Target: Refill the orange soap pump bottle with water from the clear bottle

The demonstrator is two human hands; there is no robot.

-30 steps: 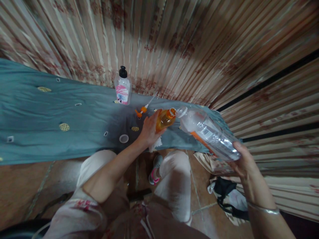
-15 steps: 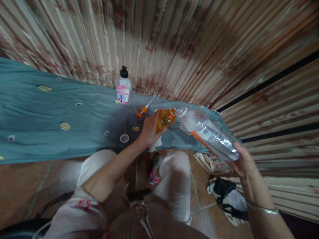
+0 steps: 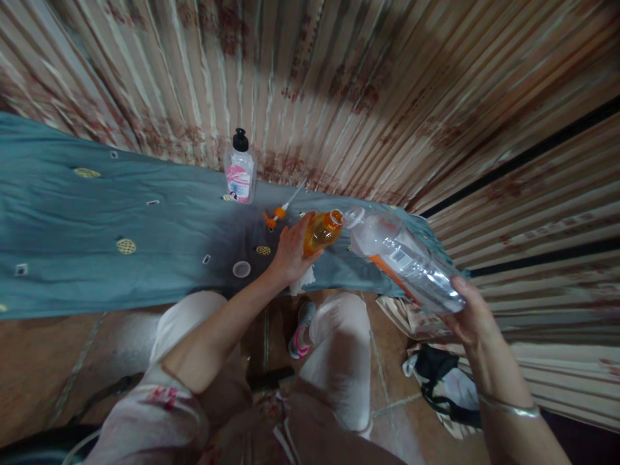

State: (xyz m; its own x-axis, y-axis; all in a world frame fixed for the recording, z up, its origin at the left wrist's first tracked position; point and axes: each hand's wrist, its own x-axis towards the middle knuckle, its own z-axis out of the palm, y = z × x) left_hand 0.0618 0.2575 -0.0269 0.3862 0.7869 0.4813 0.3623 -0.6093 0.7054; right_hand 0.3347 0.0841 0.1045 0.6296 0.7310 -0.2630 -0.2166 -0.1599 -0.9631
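My left hand (image 3: 294, 252) is wrapped round an orange bottle (image 3: 321, 234) whose open neck tilts up to the right. In my right hand (image 3: 469, 311) is the base of a large clear plastic bottle (image 3: 404, 258) with an orange label. It lies tipped on a slant, its mouth meeting the neck of the orange bottle. Left of the orange bottle, an orange pump head (image 3: 277, 216) with a clear tube rests on the cloth. A small white cap (image 3: 241, 268) lies nearer to me. Part of a white tissue (image 3: 303, 281) shows under my left hand.
A clear bottle with a black pump top and pink label (image 3: 239, 174) stands at the back of the blue-green cloth (image 3: 82, 226). Pleated curtains (image 3: 300, 84) hang behind and to the right. Dark and white fabric (image 3: 445, 384) lies on the tiled floor at right.
Almost nothing differs. Both hands hold their bottles in the same places, mouth to mouth.
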